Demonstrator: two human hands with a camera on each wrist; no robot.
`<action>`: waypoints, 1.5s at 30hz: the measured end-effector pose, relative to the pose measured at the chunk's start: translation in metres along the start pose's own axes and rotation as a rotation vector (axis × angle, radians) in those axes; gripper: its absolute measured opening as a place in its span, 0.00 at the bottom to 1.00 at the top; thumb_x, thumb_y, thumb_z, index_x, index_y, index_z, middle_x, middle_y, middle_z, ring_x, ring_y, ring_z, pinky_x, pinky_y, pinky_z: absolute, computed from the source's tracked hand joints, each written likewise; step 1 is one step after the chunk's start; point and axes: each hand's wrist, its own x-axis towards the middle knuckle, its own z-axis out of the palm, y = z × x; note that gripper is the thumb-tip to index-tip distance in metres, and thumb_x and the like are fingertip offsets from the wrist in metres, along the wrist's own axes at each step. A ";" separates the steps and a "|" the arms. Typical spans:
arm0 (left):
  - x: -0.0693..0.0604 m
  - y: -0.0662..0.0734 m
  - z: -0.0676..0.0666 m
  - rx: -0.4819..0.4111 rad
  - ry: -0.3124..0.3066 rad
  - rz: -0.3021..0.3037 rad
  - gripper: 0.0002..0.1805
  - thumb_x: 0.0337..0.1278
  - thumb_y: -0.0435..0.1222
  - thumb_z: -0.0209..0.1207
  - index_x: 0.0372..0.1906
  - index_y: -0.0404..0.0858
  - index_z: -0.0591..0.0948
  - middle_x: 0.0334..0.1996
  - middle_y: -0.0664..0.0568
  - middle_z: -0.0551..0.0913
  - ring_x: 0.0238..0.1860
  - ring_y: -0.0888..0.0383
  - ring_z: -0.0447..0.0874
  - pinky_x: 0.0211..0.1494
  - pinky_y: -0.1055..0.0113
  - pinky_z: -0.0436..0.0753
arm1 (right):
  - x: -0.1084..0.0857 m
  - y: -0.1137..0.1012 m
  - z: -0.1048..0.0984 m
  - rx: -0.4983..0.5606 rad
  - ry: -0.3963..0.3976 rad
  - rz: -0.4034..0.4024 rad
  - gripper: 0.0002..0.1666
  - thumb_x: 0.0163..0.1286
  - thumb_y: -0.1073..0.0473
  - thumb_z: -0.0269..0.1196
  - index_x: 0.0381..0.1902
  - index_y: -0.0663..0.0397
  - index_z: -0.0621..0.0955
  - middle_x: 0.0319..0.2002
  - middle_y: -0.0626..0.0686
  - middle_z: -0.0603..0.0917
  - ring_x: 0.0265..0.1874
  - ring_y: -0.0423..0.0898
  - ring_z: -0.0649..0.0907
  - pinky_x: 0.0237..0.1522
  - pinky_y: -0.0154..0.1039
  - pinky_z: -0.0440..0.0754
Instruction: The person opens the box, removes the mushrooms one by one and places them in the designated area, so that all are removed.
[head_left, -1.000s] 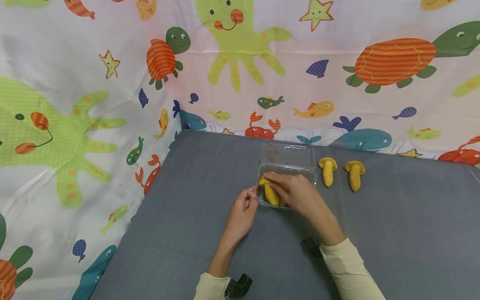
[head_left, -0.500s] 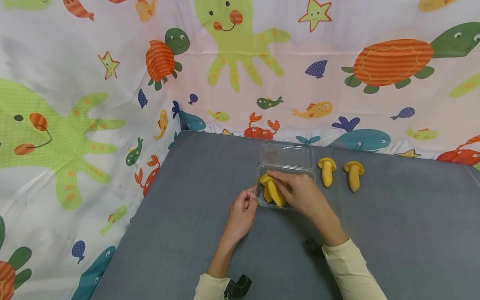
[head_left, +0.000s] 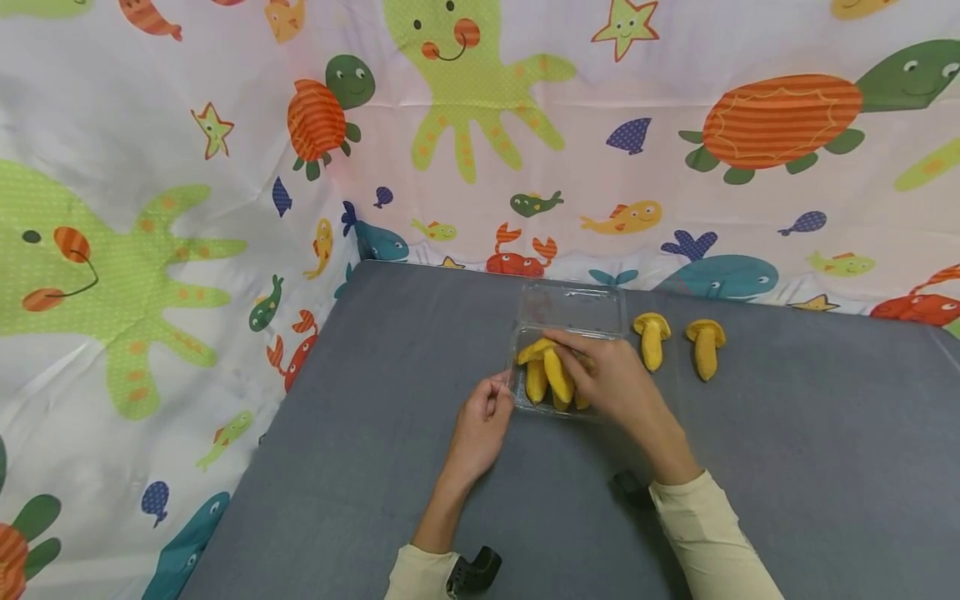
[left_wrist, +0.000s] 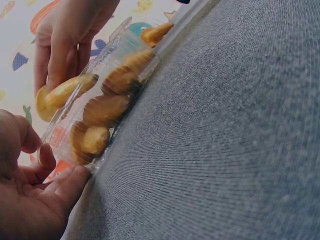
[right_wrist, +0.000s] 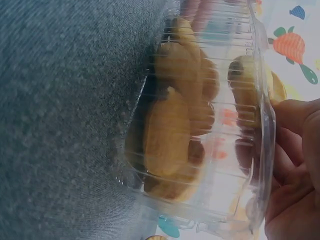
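A clear plastic clamshell box stands on the table with its lid folded back. My left hand pinches the box's left rim between thumb and fingers. Above the open box, my right hand grips a yellow mushroom by its cap and stem. In the left wrist view this mushroom lies tilted at the rim, above the others. Several more mushrooms lie inside, seen through the wall; the right hand partly hides them in the head view.
Two yellow mushrooms, a nearer one and a farther one, lie on the grey table right of the box. A curtain printed with sea animals rises behind and along the left side.
My right hand has shifted slightly right with the mushroom, whose stem has swung more upright. More mushrooms show beneath it in the box. The left hand has kept its place on the rim.
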 end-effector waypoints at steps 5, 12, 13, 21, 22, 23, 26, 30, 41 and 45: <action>-0.001 -0.002 0.001 0.007 -0.007 -0.003 0.10 0.81 0.37 0.53 0.44 0.36 0.80 0.69 0.49 0.81 0.29 0.59 0.67 0.41 0.65 0.73 | 0.000 0.003 0.000 -0.011 0.033 0.004 0.21 0.79 0.59 0.65 0.67 0.46 0.84 0.36 0.52 0.91 0.08 0.35 0.61 0.15 0.36 0.67; 0.000 -0.003 0.001 -0.024 0.001 0.006 0.10 0.80 0.38 0.54 0.43 0.35 0.81 0.69 0.51 0.81 0.51 0.56 0.79 0.54 0.61 0.75 | 0.001 0.004 -0.004 0.000 0.088 0.031 0.20 0.79 0.60 0.65 0.66 0.48 0.84 0.28 0.51 0.88 0.05 0.35 0.62 0.13 0.36 0.67; 0.000 -0.003 0.001 -0.024 0.002 0.006 0.11 0.80 0.38 0.54 0.43 0.34 0.81 0.68 0.51 0.81 0.52 0.56 0.79 0.54 0.61 0.75 | 0.001 0.005 -0.005 0.000 0.097 0.037 0.20 0.79 0.60 0.64 0.66 0.48 0.84 0.29 0.51 0.88 0.05 0.35 0.61 0.13 0.36 0.67; 0.002 0.000 0.000 -0.005 -0.003 0.008 0.09 0.81 0.38 0.53 0.42 0.38 0.80 0.68 0.50 0.82 0.30 0.60 0.67 0.40 0.66 0.72 | 0.001 0.011 -0.018 -0.010 0.198 0.078 0.20 0.79 0.62 0.63 0.65 0.48 0.85 0.32 0.53 0.90 0.06 0.34 0.60 0.12 0.36 0.65; 0.002 0.000 0.000 -0.004 -0.003 0.007 0.09 0.81 0.38 0.53 0.42 0.38 0.80 0.68 0.50 0.82 0.30 0.61 0.67 0.40 0.66 0.72 | 0.001 0.012 -0.019 -0.014 0.210 0.082 0.20 0.79 0.62 0.64 0.65 0.48 0.85 0.31 0.52 0.89 0.07 0.35 0.60 0.13 0.36 0.65; 0.002 0.000 0.000 -0.005 -0.004 0.005 0.09 0.81 0.37 0.53 0.43 0.37 0.80 0.68 0.50 0.82 0.30 0.61 0.67 0.40 0.66 0.72 | 0.001 0.013 -0.021 -0.021 0.221 0.082 0.20 0.79 0.63 0.64 0.65 0.48 0.85 0.29 0.52 0.88 0.08 0.35 0.61 0.14 0.36 0.65; 0.001 0.001 0.000 -0.014 -0.006 -0.001 0.09 0.81 0.37 0.52 0.44 0.36 0.80 0.69 0.49 0.81 0.33 0.61 0.71 0.43 0.65 0.74 | -0.001 0.016 -0.025 -0.028 0.258 0.084 0.20 0.78 0.64 0.64 0.64 0.48 0.86 0.34 0.53 0.90 0.10 0.36 0.64 0.15 0.36 0.65; -0.001 0.001 0.000 -0.025 -0.007 -0.010 0.10 0.81 0.37 0.52 0.45 0.35 0.80 0.70 0.48 0.80 0.42 0.60 0.77 0.49 0.64 0.76 | -0.004 0.022 -0.031 -0.031 0.299 0.105 0.20 0.78 0.65 0.64 0.63 0.47 0.86 0.40 0.55 0.92 0.12 0.39 0.68 0.15 0.32 0.65; -0.002 0.003 0.002 -0.032 0.008 0.020 0.09 0.81 0.35 0.53 0.44 0.34 0.80 0.68 0.45 0.81 0.53 0.54 0.80 0.53 0.64 0.77 | -0.013 0.037 -0.051 -0.024 0.366 0.237 0.19 0.78 0.66 0.63 0.64 0.54 0.85 0.52 0.60 0.90 0.29 0.56 0.90 0.22 0.20 0.69; -0.002 0.001 0.001 -0.027 0.004 0.013 0.11 0.82 0.36 0.53 0.45 0.32 0.80 0.69 0.45 0.81 0.57 0.52 0.81 0.56 0.61 0.77 | -0.016 0.042 -0.058 -0.056 0.416 0.255 0.17 0.77 0.67 0.63 0.61 0.56 0.87 0.52 0.60 0.90 0.38 0.59 0.92 0.32 0.12 0.67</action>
